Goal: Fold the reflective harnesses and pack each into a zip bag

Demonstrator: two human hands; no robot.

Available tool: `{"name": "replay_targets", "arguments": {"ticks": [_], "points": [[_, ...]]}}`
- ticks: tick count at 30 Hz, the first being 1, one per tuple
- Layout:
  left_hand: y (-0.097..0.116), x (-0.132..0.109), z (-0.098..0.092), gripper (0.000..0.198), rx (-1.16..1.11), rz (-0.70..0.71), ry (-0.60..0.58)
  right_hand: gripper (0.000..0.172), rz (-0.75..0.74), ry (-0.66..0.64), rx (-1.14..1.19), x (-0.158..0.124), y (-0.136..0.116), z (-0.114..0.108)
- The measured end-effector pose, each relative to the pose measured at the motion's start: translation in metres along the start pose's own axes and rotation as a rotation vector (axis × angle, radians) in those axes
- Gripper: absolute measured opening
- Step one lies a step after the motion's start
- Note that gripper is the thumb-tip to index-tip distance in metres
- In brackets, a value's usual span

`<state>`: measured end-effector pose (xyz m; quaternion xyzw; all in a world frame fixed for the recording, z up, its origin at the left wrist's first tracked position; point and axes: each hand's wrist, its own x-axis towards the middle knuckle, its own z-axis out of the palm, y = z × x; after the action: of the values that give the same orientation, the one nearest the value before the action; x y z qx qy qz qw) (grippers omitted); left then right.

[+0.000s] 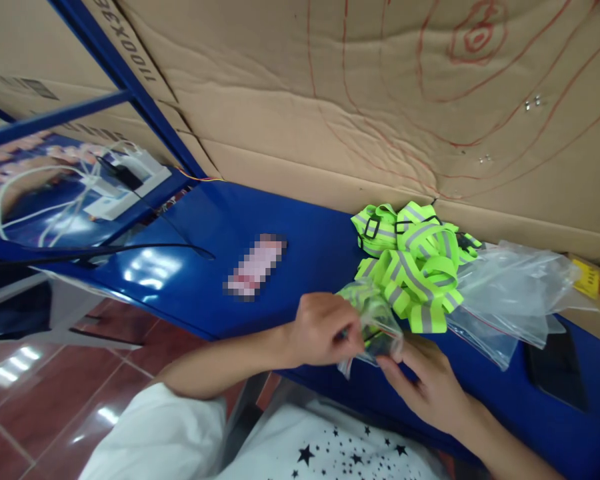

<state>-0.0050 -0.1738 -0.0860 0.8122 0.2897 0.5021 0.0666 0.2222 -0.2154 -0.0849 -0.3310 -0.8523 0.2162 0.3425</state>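
Observation:
Between my hands is a clear plastic bag (383,327) with a neon-yellow reflective strap bunched inside it. My left hand (325,330) is curled closed on the bag's left side, its fingertips partly hidden. At the opposite side, my right hand (423,377) pinches the bag's edge between thumb and fingers. Just beyond the bag lies a pile of neon-yellow reflective straps (420,260) with grey stripes and black buckles. Several clear zip bags (515,280) lie flat to the right of that pile.
A blue table (190,207) backs onto a tall cardboard sheet (260,107). A blurred-out pink item (257,265) lies left of my hands. Black phone-like slab (555,367) is at right. A white power strip (130,183) with cables sits at left, near another person's arm (30,183).

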Motion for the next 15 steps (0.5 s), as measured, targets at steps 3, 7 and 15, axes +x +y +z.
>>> {"name": "replay_targets", "arguments": {"ticks": [3,7,15], "points": [[-0.010,0.005,-0.007,0.024,-0.243,-0.263,0.034,0.025,0.139,-0.030,0.161,-0.002,0.006,-0.003],[-0.017,0.012,-0.006,0.039,-0.780,-0.596,0.058,0.048,0.445,0.011,0.493,0.001,0.022,0.002],[-0.009,0.028,-0.011,0.042,-1.536,-0.922,0.016,0.045,0.716,0.154,0.878,0.003,0.028,0.012]]}}
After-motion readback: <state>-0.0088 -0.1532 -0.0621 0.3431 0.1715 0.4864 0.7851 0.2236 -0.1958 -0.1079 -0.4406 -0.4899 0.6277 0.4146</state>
